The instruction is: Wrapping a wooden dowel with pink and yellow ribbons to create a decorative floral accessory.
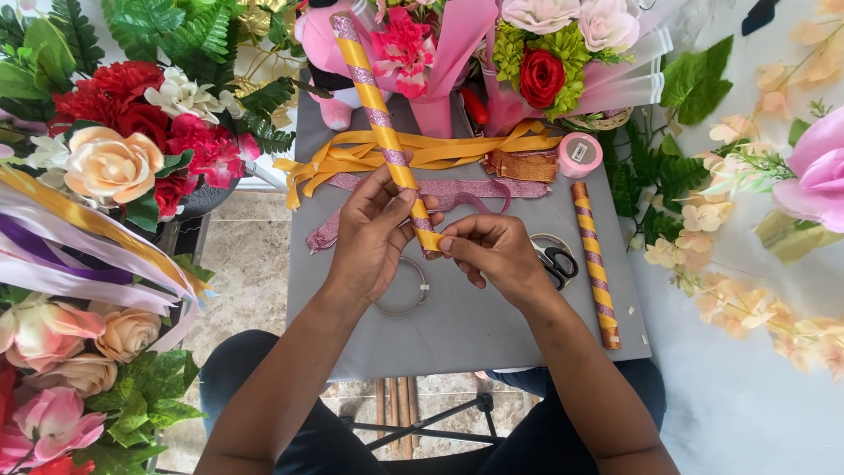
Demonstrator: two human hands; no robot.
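The left hand (374, 237) grips the striped stick (387, 132); the right hand (492, 255) pinches its near end. I think the ribbon must stay tight there.

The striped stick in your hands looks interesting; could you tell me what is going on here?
A person holds a long stick wrapped in yellow and glittery pink ribbon, slanting up over a grey table. The left hand grips it near the lower end, and the right hand pinches the very tip. A second wrapped stick lies to the right, beside scissors. Loose yellow ribbons, a pink tape roll and a wire ring also lie on the table, with artificial flowers all around.
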